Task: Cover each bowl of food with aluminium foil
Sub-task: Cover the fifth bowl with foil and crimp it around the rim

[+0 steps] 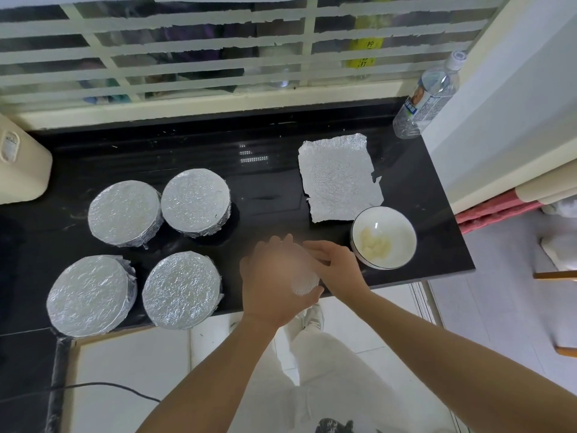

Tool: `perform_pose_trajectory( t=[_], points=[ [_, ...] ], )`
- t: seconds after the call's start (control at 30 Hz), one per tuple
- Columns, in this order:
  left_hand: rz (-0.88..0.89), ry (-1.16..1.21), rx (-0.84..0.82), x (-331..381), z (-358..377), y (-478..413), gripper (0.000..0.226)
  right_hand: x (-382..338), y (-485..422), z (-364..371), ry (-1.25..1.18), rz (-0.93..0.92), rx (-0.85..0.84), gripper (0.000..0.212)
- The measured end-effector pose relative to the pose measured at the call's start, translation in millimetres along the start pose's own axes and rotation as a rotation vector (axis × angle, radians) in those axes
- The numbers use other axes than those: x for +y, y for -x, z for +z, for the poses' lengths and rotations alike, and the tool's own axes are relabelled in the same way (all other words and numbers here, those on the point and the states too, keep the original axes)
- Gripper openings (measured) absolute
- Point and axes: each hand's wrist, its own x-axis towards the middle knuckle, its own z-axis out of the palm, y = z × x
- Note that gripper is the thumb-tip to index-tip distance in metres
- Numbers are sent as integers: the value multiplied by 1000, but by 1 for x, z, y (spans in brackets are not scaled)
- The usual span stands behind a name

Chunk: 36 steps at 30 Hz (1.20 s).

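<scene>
Crinkled silver aluminium foil is being pressed over a mostly hidden bowl at the black table's front edge, left hand and right hand both gripping it, seemingly sealing it.

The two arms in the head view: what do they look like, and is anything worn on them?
Both forearms are bare, with no sleeve in view. The left hand and right hand show no glove, watch or ring, though the left one is blurred.

Bare counter lies open between foil-covered bowls and foil sheet.
</scene>
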Motion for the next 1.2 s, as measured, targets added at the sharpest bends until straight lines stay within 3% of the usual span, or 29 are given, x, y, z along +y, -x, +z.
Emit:
perform_pose_trajectory(
  t=[0.13, 0.53, 0.73, 0.93, 1.07, 1.2],
  points=[
    [-19, 0, -8, 1, 0, -1, 107, -1, -2, 5, -27, 21, 41, 33],
    [-184, 64, -20, 5, -8, 2, 115, -15, -36, 1, -63, 52, -184, 29],
    [69, 7, 2, -9, -6, 3, 105, -28, -45, 5, -77, 39, -300, 24],
    [44, 36, -13, -7, -2, 3, 102, -27, -44, -1, -80, 79, -299, 28],
    [53, 14, 5, -7, -2, 4, 101, -14, -41, -13, 24, -29, -257, 37],
    [59, 5, 26, -7, -3, 4, 100, -3, -42, -17, 182, -142, -259, 25]
  ],
)
